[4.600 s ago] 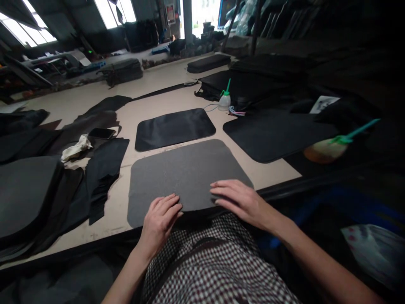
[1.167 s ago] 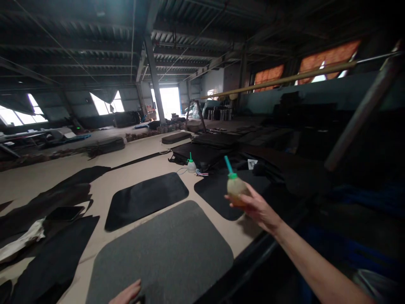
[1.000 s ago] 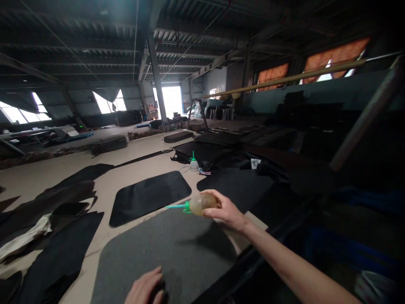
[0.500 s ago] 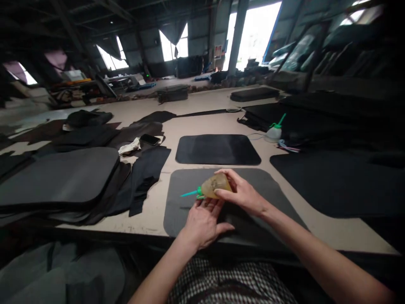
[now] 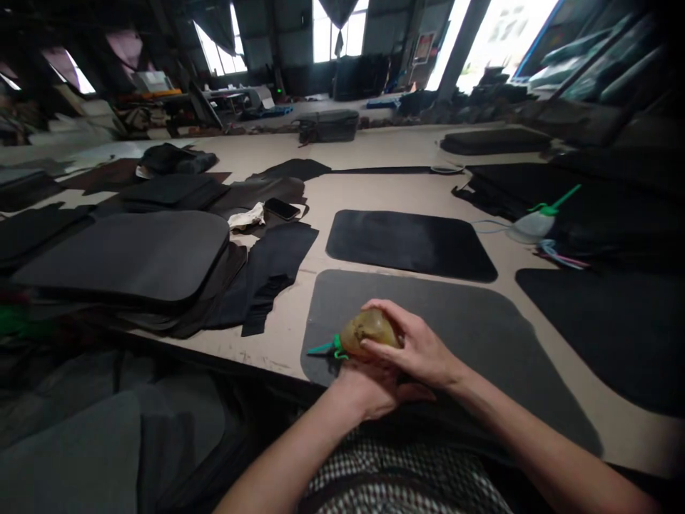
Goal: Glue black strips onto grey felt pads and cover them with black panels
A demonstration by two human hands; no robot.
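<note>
A squeeze bottle (image 5: 369, 332) of yellowish liquid lies tilted on its side over the near edge of a grey panel (image 5: 454, 328). Its green nozzle (image 5: 321, 348) points left and slightly down. My right hand (image 5: 422, 346) grips the bottle's wide end, thumb in front and fingers over the top. Just beneath the bottle is my left hand (image 5: 369, 389), with its thumb stretched out to the right. The left fingertips are hidden under the bottle and right hand, and I cannot tell whether they touch it. Behind the grey panel lies a smaller black panel (image 5: 409, 243).
To the left sit a stack of dark panels (image 5: 123, 250), black scraps (image 5: 278, 268), a phone (image 5: 282, 208) and a crumpled white cloth (image 5: 247, 216). A second squeeze bottle (image 5: 532, 225) with a green spout stands at right, near another dark panel (image 5: 615, 328).
The view has turned left and down, shifting the table contents rightward. The bottle remains in my right hand, its body now turned more toward me. My left hand has moved in further beneath it.
</note>
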